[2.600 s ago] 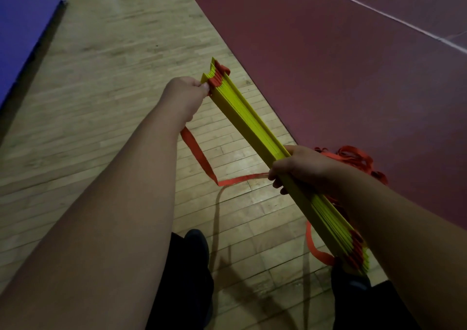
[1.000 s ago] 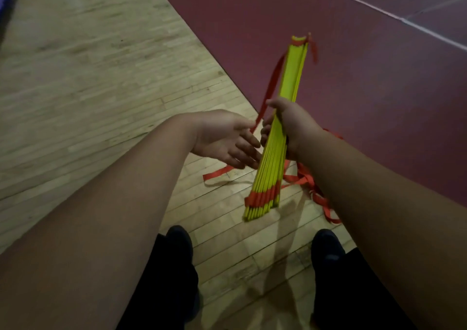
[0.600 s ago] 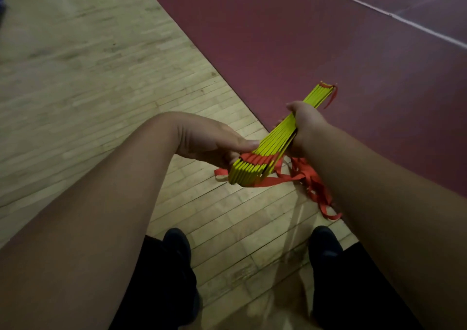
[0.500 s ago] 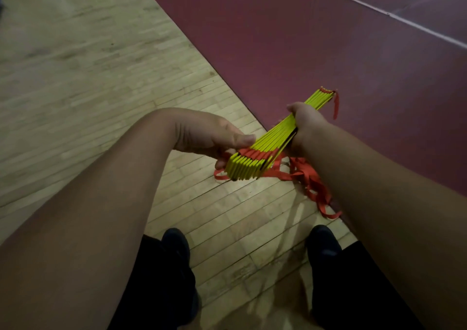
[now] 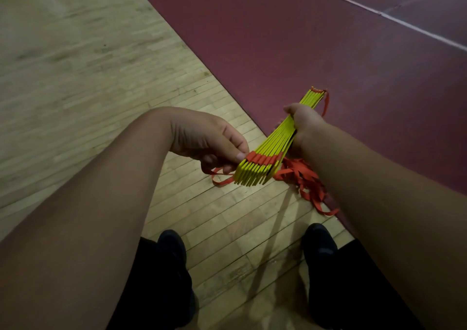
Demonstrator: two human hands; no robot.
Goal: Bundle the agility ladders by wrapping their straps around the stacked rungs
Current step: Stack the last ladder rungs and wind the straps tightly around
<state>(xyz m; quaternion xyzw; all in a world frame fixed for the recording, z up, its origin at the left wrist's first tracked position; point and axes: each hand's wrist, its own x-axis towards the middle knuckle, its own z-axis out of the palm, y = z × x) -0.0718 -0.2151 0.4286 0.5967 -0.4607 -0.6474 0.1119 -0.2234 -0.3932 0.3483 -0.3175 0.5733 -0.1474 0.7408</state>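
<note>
A stack of yellow ladder rungs is held in the air in front of me, its near end pointing at me and its far end tilted up to the right. My right hand grips the stack round its middle. My left hand pinches the near end at the orange strap loops, thumb on top and fingers underneath. A tangle of loose orange strap hangs below the stack on the right, and a short loop of the orange strap shows under my left fingers.
I stand on a pale wooden plank floor, which meets a dark red court surface with a white line along a diagonal edge. My two dark shoes are at the bottom of the view.
The stack swung from upright to nearly flat, its near end toward me. My left hand went from open beside it to pinching the near end. The right hand kept its grip.
</note>
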